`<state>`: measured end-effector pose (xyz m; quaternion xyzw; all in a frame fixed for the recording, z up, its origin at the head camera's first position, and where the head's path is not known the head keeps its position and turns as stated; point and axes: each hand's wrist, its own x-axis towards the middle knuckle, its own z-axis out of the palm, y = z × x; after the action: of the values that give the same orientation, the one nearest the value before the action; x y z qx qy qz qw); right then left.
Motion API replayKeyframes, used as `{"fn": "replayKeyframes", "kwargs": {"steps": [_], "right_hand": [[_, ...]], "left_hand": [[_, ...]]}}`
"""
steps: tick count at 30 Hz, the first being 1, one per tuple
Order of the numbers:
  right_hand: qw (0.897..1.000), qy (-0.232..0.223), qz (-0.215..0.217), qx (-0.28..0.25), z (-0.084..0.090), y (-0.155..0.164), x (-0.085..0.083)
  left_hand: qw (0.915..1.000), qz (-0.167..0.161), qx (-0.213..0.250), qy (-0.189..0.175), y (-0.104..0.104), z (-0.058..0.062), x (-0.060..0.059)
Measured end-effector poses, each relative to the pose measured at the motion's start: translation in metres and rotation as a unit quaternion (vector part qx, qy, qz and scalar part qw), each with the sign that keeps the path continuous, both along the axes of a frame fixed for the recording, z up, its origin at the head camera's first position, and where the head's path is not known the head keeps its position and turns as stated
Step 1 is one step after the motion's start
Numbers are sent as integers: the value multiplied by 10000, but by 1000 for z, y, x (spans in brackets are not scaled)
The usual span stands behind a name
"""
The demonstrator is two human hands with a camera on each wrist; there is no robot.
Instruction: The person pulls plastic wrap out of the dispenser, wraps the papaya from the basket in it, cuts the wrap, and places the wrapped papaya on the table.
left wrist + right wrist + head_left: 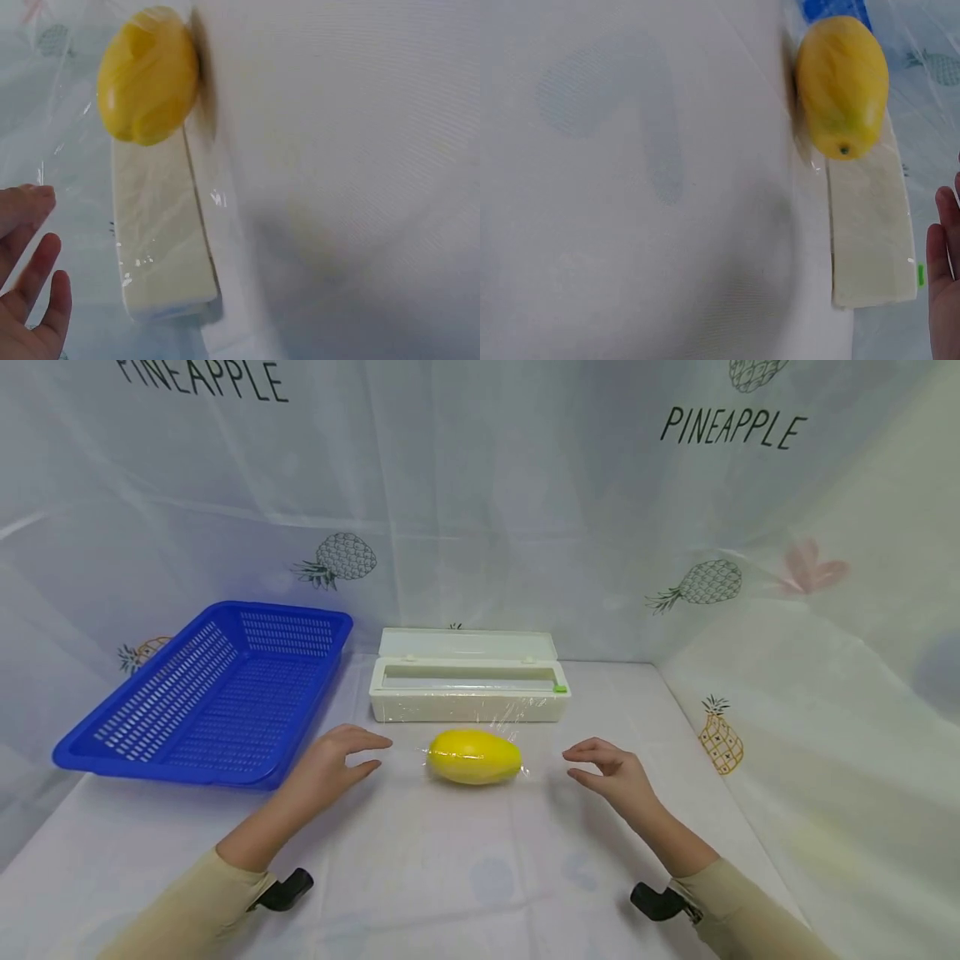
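A yellow oblong fruit [474,757] lies on the white cloth between the hands, with clear plastic wrap [506,720] over it. The wrap reaches back to a white film dispenser box [468,707], whose lid stands up. To the left of the fruit, the left hand [327,768] hovers with its thumb and fingers a small gap apart, level with the wrap's side. The right hand [611,772] mirrors it on the right, thumb and fingertips likewise apart. In the left wrist view, wrap glints run from the fruit [148,79] toward the left fingers [45,259].
A blue slotted plastic basket [300,727] stands at the left, close by the left hand. A pineapple-print sheet [480,510] hangs behind and along the right side. Both sleeves carry a black wrist mount [285,890].
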<state>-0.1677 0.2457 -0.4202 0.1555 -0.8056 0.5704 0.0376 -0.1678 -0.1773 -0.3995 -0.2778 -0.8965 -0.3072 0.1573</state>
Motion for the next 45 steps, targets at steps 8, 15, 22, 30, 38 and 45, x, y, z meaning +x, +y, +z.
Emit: {"fn": "replayKeyframes", "kwargs": {"steps": [8,15,22,30,38,45], "right_hand": [[9973,-544,-454,-217,-5,-5,-22],[9931,-725,-419,-822,-17,-12,-41],[9924,-850,-449,-764,-29,-14,-60],[9900,-1289,-516,-247,-35,-19,-76],[9904,-1255,-417,412,-42,-20,-82],[9863,-1256,-194,1056,-39,-24,-83]], "left_hand": [[9957,614,434,-542,14,-4,-19],[9873,542,1111,-994,23,-9,-36],[9809,815,1067,-1404,27,-14,-48],[9598,1130,1402,-2152,29,-22,-61],[9631,929,1102,-2274,27,-31,-68],[9552,846,1044,-2637,32,-33,-70]]}}
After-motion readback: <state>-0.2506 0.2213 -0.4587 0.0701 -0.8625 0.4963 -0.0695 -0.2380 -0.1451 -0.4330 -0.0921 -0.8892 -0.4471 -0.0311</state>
